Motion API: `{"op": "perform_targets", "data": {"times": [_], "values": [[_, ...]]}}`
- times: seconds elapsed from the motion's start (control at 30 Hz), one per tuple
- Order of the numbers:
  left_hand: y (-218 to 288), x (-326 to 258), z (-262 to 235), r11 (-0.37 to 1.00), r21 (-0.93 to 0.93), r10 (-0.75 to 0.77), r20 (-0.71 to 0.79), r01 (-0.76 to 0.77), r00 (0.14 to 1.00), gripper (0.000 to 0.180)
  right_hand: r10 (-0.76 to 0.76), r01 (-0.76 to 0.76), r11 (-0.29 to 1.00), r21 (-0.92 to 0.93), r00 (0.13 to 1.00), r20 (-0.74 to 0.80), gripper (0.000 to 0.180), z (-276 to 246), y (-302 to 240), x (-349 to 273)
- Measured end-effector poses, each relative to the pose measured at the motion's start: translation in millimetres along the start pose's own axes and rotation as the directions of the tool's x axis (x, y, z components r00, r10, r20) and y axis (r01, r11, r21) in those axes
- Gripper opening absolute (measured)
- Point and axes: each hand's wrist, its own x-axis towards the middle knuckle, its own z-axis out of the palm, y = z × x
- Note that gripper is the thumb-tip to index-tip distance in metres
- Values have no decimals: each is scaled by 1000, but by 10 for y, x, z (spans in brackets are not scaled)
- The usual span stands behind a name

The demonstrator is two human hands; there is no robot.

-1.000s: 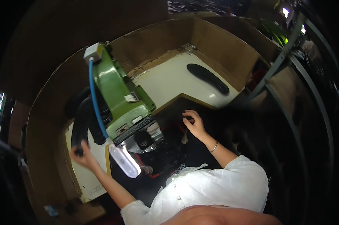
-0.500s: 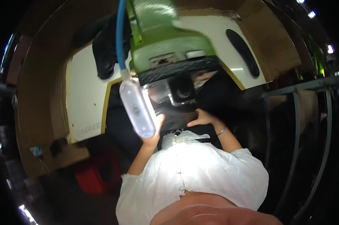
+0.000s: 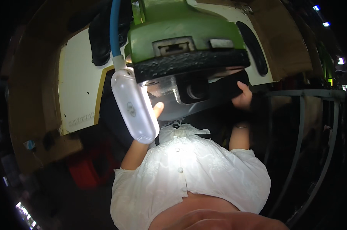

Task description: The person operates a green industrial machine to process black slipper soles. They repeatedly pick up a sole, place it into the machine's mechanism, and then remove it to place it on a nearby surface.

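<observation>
In front of me is a green machine head [image 3: 185, 34] with a rough black lower edge. Its underside carries a dark round fitting. My right hand [image 3: 242, 97] is at the machine's right side, thumb up, closed on a long black piece [image 3: 225, 89] with a rounded end. That piece's exact kind is unclear; it runs behind the fitting. My left hand [image 3: 158, 110] is below the machine's left side. A lit translucent lamp [image 3: 135, 105] on a blue hose hides most of that hand. Only its thumb shows, stretched out beside a greyish surface.
A white table [image 3: 79, 82] with a yellow edge wraps around the machine, with cardboard walls [image 3: 47, 96] behind. Black shoe-like pieces [image 3: 100, 44] lie at its left and a curved black piece [image 3: 252, 48] at its right. A red stool [image 3: 83, 170] stands low left, a metal rack [image 3: 300, 126] at right.
My right hand has moved right and up, from open under the machine to gripping the black piece. The whole view has shifted, with the machine and lamp appearing larger.
</observation>
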Motion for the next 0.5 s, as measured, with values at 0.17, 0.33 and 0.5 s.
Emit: {"op": "perform_targets", "data": {"times": [0.17, 0.33, 0.5], "values": [[389, -117, -237, 997, -59, -51, -149, 43, 988, 26, 221, -223, 972, 75, 974, 40, 41, 404, 467, -171], [308, -192, -634, 975, 86, -174, -267, 204, 948, 19, 19, 131, 908, -398, 937, 350, 25, 695, 798, -298], [-392, -256, -923, 917, 300, -229, -140, 262, 963, 18, 216, 138, 764, -630, 866, 451, 17, 1015, 622, -140]]}}
